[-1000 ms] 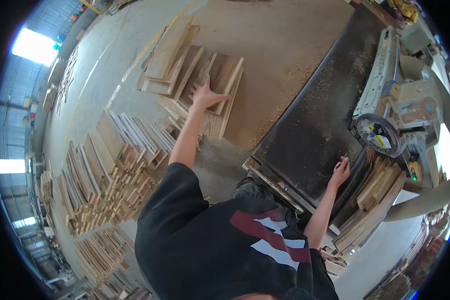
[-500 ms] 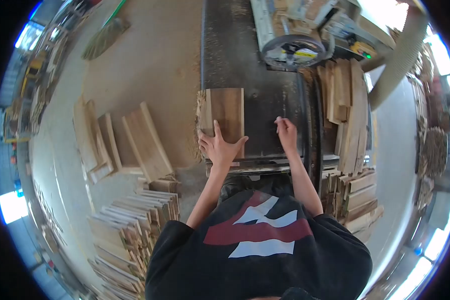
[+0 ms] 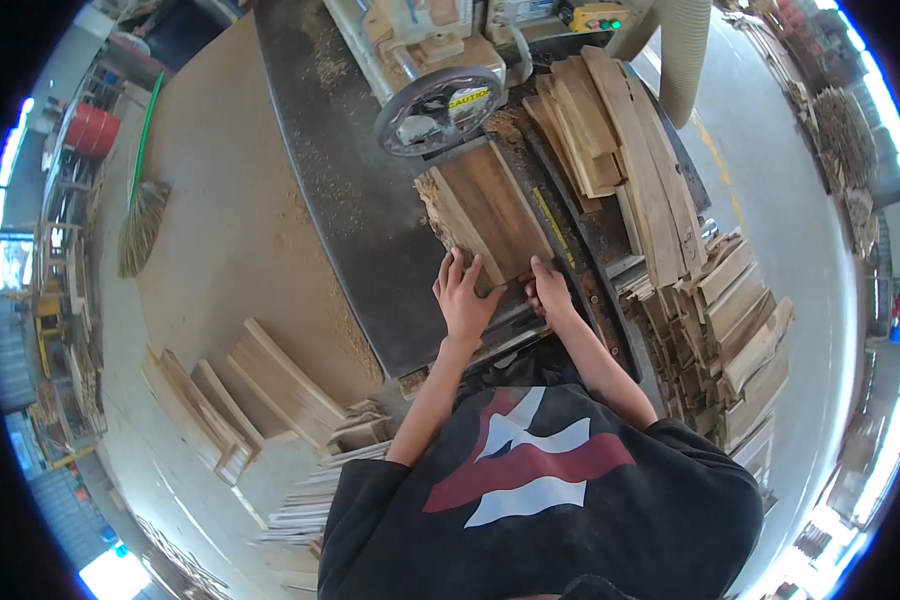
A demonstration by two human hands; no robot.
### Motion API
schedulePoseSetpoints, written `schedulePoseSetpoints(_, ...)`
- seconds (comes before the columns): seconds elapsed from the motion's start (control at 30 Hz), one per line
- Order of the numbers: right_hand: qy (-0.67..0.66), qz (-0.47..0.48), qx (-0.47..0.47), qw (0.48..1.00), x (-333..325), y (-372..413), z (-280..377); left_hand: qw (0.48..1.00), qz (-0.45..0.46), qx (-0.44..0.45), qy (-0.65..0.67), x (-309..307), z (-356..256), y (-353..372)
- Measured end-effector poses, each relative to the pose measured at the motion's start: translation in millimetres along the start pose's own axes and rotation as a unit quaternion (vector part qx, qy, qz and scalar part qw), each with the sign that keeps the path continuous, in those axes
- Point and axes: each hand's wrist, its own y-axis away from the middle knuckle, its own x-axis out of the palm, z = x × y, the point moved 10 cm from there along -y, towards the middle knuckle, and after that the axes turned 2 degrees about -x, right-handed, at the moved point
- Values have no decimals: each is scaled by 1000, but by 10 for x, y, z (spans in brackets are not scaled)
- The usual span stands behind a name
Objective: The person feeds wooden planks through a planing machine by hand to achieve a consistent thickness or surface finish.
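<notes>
Both hands are on the job here: the left hand [image 3: 462, 295] sits spread at the near-left corner of the live-edge board [image 3: 505, 210], fingertips against it and not closed in a fist. The right hand [image 3: 553, 293] curls at the near-right corner, touching; whether it pinches underneath, the view can't tell. The board lies flat on the dark worktop [image 3: 370, 255], at 12 o'clock from the hands, its far end just below the handwheel [image 3: 440, 112] with its caution label.

Watch that bark edge [image 3: 440, 212] at the board's 9 o'clock! It's ragged, so it could shed splinters into the left fingers. Over at 3 o'clock runs the yellow scale strip [image 3: 552, 225]; push unevenly and the board may well skew across it. Loose shavings [image 3: 330, 68] at 11 o'clock could tip the board if some lie underneath. And fingers riding too far towards 12 o'clock would risk the machine.
</notes>
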Motion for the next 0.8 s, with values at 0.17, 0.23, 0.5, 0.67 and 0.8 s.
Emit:
schedulePoseSetpoints(0.17, -44, 18, -27, 998, 230, -266, 214, 998, -20, -6, 58, -20, 106, -376)
schedulePoseSetpoints(0.23, -47, 20, -41, 998, 332, -389, 363, 997, -22, -22, 71, -11, 238, -565)
schedulePoseSetpoints(0.5, -70, 44, -69, 994, 802, -912, 983, 995, -54, 1, 82, 2, 516, -1300)
schedulePoseSetpoints(0.67, -60, 37, -70, 995, 1057, -1183, 1288, 992, -100, 13, 73, 28, 684, -1672)
schedulePoseSetpoints(0.8, -26, -18, -137, 990, 1219, -1408, 1621, 978, -132, -94, 135, -33, 869, -1852)
